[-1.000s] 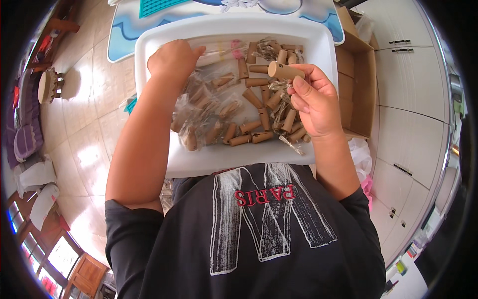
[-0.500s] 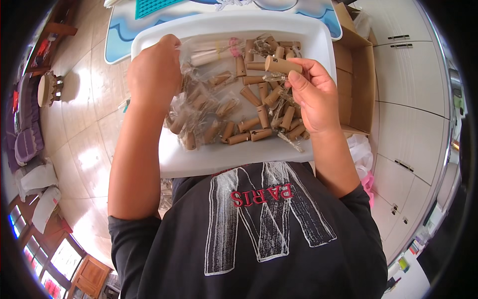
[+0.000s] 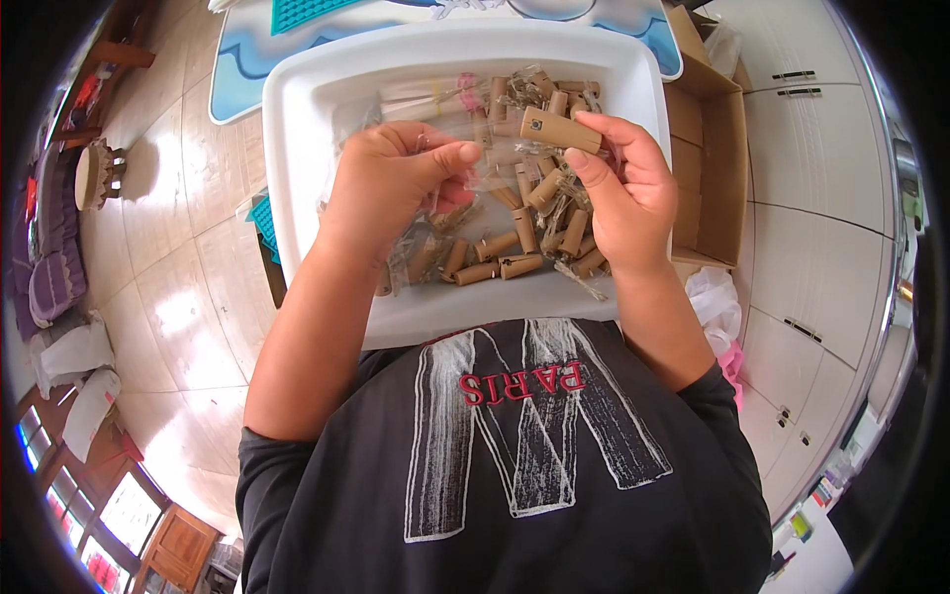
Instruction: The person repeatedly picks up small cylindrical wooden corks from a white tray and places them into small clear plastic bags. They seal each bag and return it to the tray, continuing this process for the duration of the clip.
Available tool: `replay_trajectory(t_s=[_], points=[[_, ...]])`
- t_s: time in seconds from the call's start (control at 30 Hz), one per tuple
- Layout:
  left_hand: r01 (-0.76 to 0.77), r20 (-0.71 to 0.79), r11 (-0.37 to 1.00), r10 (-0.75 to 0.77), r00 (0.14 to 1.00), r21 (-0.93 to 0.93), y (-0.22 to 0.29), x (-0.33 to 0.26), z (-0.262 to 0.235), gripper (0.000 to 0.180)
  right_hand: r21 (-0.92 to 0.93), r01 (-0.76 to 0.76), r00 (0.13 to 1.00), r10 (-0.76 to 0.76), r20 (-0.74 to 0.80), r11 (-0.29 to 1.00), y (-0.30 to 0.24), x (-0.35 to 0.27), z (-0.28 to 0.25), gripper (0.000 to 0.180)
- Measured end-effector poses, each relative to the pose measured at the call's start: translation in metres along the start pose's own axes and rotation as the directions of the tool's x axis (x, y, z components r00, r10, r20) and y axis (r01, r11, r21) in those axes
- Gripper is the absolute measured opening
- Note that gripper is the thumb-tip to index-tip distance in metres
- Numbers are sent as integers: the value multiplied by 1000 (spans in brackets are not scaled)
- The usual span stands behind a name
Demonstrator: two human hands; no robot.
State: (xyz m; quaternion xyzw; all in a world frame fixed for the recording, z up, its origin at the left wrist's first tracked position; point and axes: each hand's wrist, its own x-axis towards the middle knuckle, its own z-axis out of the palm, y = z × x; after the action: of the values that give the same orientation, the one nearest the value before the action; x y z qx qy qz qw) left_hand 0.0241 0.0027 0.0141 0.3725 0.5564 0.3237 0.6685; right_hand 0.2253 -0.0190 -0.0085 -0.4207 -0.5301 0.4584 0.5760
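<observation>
A short brown tube (image 3: 559, 131) with a small dark mark near one end is pinched between the thumb and fingers of my right hand (image 3: 633, 183), above the right half of a white plastic tub (image 3: 297, 188). To its left, my left hand (image 3: 411, 173) closes thumb against fingers on a clear plastic bag (image 3: 492, 181), whose see-through film stretches toward the tube. Beneath both hands lie several loose brown tubes (image 3: 523, 230) with tangled pale strings (image 3: 584, 282). More tubes in clear wrapping sit at the tub's left, partly hidden by my left hand.
Beyond the tub stands a blue-and-white patterned table (image 3: 237, 74) with a teal mat (image 3: 302, 12). An open cardboard box (image 3: 727, 168) is at the right, beside white cabinets (image 3: 816, 148). Inside the tub, a pink tie (image 3: 468, 91) shows near white sticks.
My left hand has moved right from the tub's left rim, and clear film now spans toward the tube. The right hand keeps the tube, which has turned slightly and shows its mark more plainly.
</observation>
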Motion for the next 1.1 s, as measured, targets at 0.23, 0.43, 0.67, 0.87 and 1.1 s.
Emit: replay_trajectory(t_s=[0.23,0.43,0.67,0.87,1.1], points=[[-156,48,987,153,987,50,-6,1,6,15,-39,-158,987,159,21,987,-1,-3,5,25],[-93,135,995,87,987,36,-9,0,5,21,-37,-213,967,216,136,976,-1,-2,-1,23],[52,299,991,-87,950,123,-8,4,-10,32,-77,-237,930,249,270,968,-1,-3,-6,23],[155,405,987,-156,901,36,-8,7,-13,33,-70,-305,882,310,355,950,-4,3,-6,22],[133,395,991,-129,909,16,-13,9,-5,33,-124,-408,842,425,332,904,-6,1,2,27]])
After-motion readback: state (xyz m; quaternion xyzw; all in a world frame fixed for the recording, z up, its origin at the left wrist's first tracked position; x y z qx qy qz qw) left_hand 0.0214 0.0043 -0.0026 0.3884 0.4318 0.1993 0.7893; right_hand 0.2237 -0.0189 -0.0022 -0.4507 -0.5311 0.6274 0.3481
